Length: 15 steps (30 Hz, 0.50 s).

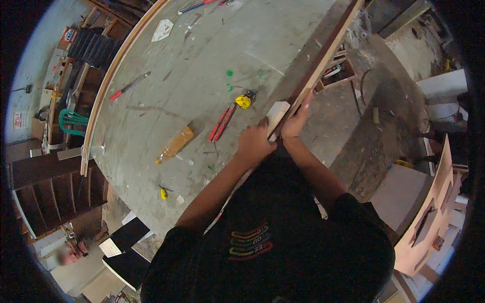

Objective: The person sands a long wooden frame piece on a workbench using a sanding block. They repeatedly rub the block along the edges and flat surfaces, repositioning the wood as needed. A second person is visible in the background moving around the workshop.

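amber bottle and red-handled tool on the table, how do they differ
Colour: the amber bottle is yellowish-brown, while the red-handled tool is mostly red. Shape: the bottle has one broad body; the tool has two slim handles side by side. Place: the tool lies nearer the left hand than the bottle does. Both lie on the grey tabletop.

Left hand (255, 144) sat near dead center, fingers curled in a grip, thumb up toward 12–1 o'clock. Left forearm (217, 184), bare, ran toward 1–2 from its elbow at 7. Right hand (293, 125) was at 2, just beside the left, fingers stretched toward 1, closure unclear. Right forearm (318, 169), also bare, angled toward 11, elbow at 4.
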Each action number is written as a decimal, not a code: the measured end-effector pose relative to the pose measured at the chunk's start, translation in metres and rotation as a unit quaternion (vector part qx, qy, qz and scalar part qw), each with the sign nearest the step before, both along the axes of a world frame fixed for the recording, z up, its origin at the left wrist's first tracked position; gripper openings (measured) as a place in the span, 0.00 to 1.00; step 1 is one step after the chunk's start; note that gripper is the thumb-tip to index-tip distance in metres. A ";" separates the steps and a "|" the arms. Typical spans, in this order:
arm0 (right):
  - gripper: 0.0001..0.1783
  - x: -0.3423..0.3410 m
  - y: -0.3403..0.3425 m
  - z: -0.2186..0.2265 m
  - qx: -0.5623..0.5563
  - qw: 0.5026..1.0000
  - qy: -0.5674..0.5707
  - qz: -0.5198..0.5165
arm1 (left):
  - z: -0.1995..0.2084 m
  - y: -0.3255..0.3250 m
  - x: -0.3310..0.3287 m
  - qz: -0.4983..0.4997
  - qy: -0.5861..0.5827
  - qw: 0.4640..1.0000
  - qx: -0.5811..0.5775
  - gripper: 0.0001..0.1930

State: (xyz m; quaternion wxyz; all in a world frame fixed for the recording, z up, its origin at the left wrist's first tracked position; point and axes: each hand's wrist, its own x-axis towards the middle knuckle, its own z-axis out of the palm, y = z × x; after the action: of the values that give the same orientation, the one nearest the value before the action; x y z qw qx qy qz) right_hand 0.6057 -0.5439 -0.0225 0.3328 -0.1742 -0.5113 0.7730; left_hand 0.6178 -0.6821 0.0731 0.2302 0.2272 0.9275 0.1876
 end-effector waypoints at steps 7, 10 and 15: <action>0.36 -0.003 0.003 0.000 0.057 0.997 -0.045 -0.029 | -0.010 0.014 -0.011 -0.005 -0.014 1.000 0.007 0.49; 0.36 -0.001 0.002 0.005 0.060 0.995 -0.064 -0.043 | -0.016 -0.002 0.007 -0.008 0.032 0.999 -0.004 0.49; 0.40 0.001 0.000 0.010 0.107 0.989 -0.091 -0.044 | -0.012 -0.041 0.041 0.024 0.016 0.999 0.024 0.45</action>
State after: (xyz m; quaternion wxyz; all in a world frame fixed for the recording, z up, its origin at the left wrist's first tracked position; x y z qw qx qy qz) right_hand 0.6063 -0.5435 -0.0120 0.3352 -0.2295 -0.6111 0.6794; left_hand 0.6589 -0.7226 0.0608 0.2048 0.2136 0.9314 0.2118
